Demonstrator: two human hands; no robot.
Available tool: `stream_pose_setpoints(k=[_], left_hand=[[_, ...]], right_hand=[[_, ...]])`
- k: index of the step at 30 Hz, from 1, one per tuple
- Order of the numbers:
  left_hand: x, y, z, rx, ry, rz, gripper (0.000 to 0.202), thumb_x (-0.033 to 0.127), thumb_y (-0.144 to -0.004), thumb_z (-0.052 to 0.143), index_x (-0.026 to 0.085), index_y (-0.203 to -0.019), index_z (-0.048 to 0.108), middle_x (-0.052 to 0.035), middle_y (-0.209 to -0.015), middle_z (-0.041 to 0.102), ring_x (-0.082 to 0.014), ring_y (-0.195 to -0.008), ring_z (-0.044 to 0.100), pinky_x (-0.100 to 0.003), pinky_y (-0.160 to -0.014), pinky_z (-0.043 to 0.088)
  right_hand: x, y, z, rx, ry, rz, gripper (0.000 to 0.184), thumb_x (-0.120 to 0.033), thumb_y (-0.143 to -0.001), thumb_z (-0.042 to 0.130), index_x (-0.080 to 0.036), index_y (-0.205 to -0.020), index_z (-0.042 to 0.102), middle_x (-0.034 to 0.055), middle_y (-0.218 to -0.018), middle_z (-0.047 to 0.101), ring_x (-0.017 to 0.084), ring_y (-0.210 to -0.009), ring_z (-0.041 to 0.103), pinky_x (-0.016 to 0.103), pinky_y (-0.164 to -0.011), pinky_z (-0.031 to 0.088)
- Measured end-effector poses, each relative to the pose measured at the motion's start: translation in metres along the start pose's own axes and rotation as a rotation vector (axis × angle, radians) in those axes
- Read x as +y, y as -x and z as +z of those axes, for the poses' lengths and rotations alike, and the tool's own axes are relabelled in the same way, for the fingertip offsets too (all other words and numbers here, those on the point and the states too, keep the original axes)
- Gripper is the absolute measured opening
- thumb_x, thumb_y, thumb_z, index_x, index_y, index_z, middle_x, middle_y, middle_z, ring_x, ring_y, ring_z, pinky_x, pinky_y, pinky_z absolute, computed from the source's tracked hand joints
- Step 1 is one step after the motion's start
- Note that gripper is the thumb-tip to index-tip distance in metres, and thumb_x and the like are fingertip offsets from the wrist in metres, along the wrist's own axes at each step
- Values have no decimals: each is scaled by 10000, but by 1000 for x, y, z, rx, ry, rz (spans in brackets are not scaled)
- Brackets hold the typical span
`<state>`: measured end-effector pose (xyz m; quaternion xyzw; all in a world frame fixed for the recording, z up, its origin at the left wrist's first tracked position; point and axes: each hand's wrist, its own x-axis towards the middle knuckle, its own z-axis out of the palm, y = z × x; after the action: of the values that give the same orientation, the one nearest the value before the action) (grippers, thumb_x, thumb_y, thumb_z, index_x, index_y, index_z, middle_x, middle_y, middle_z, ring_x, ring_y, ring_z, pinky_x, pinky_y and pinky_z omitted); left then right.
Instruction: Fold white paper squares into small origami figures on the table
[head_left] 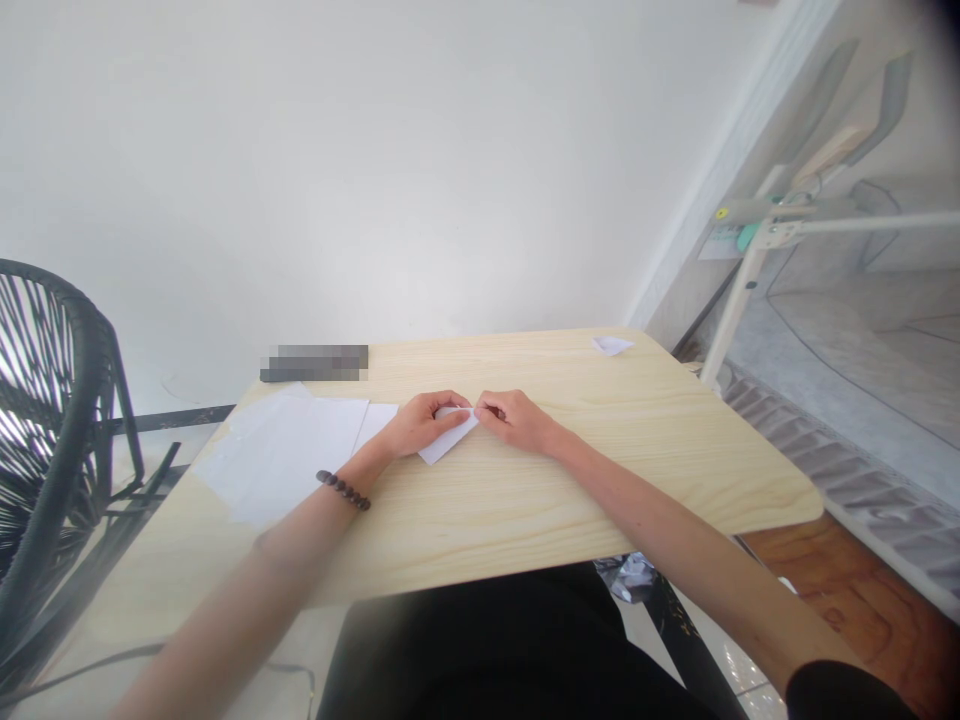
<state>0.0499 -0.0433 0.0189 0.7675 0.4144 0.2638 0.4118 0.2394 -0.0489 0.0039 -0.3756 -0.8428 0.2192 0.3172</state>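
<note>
A small folded piece of white paper (442,443) lies on the table's middle, between my hands. My left hand (421,424) grips its upper edge, thumb on top and fingers behind. At the paper's right corner, my right hand (515,418) pinches the tip with thumb and forefinger. The two hands' fingertips almost meet there. Part of the paper is hidden under my left hand. Loose white sheets (300,450) lie to the left, partly beneath my left forearm.
A small folded white paper (613,345) rests near the table's (675,470) back right corner. A dark, blurred-out object (315,363) lies at the back left. A black woven chair (67,400) stands left; a white metal frame (739,290) stands right. A wall rises behind.
</note>
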Motion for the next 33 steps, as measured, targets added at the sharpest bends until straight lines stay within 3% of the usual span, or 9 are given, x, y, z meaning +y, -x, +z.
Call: stream_pose_setpoints(k=[4,7,14,23,29,33], left_hand=[[-7,-3,0,9,211,-1,433,366,-731,512,159,-1103,435,-14,-699,559,-101,-561,496,-198,-484,375],[-13,-6,0,67,262,21,433,345,-719,540,157,-1088,412,-22,-738,569,-116,-613,535,-239,-570,420],[-16,-8,1,105,192,83,376,359,-672,581,142,-971,510,-36,-811,563,-120,-674,529,-245,-604,433],[-24,-11,-3,184,235,35,336,390,-683,574,129,-882,504,-35,-697,583,-131,-631,552,-255,-584,432],[-18,-8,-6,200,228,12,345,387,-675,590,149,-896,474,-15,-655,606,-115,-584,547,-257,-603,431],[-16,-8,-7,226,260,16,316,360,-681,597,164,-858,425,-10,-654,609,-118,-591,560,-269,-618,441]], right_hand=[[6,-1,-5,184,51,36,207,-254,-798,375,-151,-662,492,-24,-573,464,70,-522,389,194,-533,294],[9,-2,-9,271,55,69,226,-275,-808,371,-151,-670,499,-21,-567,469,72,-514,386,191,-517,291],[11,-3,-6,154,25,79,242,-337,-787,429,-143,-783,574,-1,-661,566,77,-540,436,190,-531,318],[11,-2,-8,110,-93,147,249,-370,-782,455,-156,-835,570,-3,-658,608,83,-554,502,187,-537,362],[13,-1,-9,97,-134,151,330,-352,-842,339,-148,-683,544,12,-634,604,85,-572,537,201,-599,397],[14,-1,-8,89,-145,165,259,-334,-826,380,-151,-789,560,16,-702,632,90,-596,561,204,-603,407]])
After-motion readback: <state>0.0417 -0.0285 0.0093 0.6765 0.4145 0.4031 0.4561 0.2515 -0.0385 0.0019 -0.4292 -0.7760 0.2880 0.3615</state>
